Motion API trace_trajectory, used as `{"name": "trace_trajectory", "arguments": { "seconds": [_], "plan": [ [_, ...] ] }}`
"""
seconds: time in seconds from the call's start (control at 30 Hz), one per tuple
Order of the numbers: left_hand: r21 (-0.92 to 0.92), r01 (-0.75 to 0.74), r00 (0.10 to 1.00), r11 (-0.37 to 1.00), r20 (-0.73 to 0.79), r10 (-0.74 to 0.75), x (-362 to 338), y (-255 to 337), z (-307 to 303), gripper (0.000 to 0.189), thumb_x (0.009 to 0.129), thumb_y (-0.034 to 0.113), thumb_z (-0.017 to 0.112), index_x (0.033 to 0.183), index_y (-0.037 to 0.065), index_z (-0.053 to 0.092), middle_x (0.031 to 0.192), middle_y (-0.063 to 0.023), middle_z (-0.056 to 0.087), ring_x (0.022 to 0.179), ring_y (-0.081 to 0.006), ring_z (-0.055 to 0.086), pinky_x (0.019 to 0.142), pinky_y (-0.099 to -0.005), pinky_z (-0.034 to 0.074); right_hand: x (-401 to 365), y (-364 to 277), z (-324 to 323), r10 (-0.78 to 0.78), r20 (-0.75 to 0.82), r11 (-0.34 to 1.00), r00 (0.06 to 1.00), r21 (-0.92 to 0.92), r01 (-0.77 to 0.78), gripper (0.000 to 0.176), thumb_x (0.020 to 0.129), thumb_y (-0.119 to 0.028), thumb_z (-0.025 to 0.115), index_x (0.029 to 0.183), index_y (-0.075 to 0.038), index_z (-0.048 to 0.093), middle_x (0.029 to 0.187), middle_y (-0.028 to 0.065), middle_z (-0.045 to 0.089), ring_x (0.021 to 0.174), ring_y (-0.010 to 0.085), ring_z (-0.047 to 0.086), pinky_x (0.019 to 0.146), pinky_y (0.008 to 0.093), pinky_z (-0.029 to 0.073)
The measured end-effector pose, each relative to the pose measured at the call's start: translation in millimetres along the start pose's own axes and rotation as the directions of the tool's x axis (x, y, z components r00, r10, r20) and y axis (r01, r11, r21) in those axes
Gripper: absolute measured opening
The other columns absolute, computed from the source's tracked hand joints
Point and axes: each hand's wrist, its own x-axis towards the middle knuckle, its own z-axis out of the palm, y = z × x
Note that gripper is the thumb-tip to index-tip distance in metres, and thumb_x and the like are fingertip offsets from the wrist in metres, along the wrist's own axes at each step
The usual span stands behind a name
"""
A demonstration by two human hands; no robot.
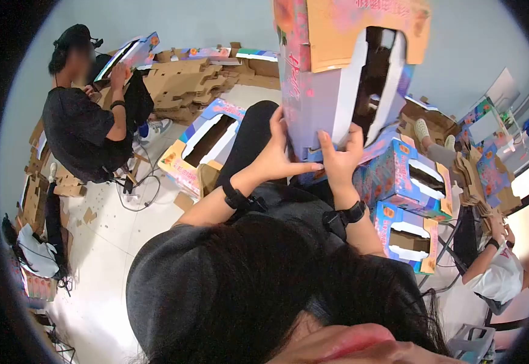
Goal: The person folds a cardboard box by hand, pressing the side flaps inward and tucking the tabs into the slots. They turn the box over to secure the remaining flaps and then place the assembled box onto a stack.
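A printed cardboard box (325,103) in purple, pink and orange is raised in front of me, tilted, with a long cut-out opening along one face. My left hand (274,156) grips its lower left corner, fingers up along the side and thumb stretched across the bottom. Under the lower edge, my right hand (341,162) is closed on the box near the end of the opening. Some fingers are hidden behind the cardboard. Dark bands circle both my wrists.
Similar boxes stand on the right, one upper (407,176) and one lower (392,242). Another box (182,158) rests on the floor at left. Flat brown cardboard (185,88) is piled behind. One person (82,115) sits at left with a box; another (501,267) is at right.
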Motion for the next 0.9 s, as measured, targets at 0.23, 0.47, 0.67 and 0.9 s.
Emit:
{"name": "trace_trajectory", "arguments": {
  "seconds": [0.23,0.47,0.67,0.9],
  "plan": [
    [-0.267,0.088,0.995,0.960,-0.025,-0.099,-5.8,-30.8,-7.1,0.124,0.066,0.015,0.089,0.148,0.013,-0.005,0.144,-0.0220,0.033,0.135,-0.0335,0.038,0.110,-0.0471,0.035,6.7,-24.0,-27.9,-0.102,0.283,0.873,0.954,-0.434,0.222,0.047,0.081,-0.025,0.077,0.114,0.003,0.059,0.100,0.0168,0.062,0.095,0.0310,0.061,0.085,0.0396,0.048],
    [-0.371,0.193,0.977,0.908,-0.013,-0.213,-9.5,-31.3,-57.2,0.117,0.061,0.003,0.082,0.155,0.007,0.012,0.152,-0.0171,0.032,0.141,-0.0292,0.032,0.115,-0.0401,0.025,26.8,-3.5,-127.5,-0.102,-0.007,0.723,0.995,-0.687,0.070,0.069,0.078,-0.021,0.079,0.138,-0.005,0.049,0.125,0.0132,0.056,0.116,0.0278,0.052,0.092,0.0367,0.045],
    [-0.381,0.290,0.957,0.878,0.114,-0.267,-11.7,-8.5,-79.9,0.124,0.054,0.010,0.084,0.156,0.006,0.013,0.155,-0.0129,0.030,0.143,-0.0245,0.029,0.116,-0.0358,0.020,6.5,53.6,-172.7,0.505,0.427,0.839,0.750,-0.037,-0.544,0.103,0.065,-0.023,0.085,0.150,-0.002,0.030,0.146,0.0143,0.040,0.135,0.0241,0.038,0.104,0.0363,0.038],
    [-0.176,0.312,0.928,0.934,0.267,-0.259,-20.0,17.4,-93.1,0.125,0.059,0.010,0.086,0.157,0.007,0.008,0.157,-0.0142,0.027,0.143,-0.0238,0.029,0.115,-0.0376,0.022,-22.9,20.2,-141.2,0.690,0.284,0.628,0.666,0.221,-0.746,0.087,0.060,-0.011,0.074,0.140,-0.002,0.043,0.120,0.0111,0.061,0.109,0.0249,0.059,0.092,0.0363,0.048]
  ]
}}
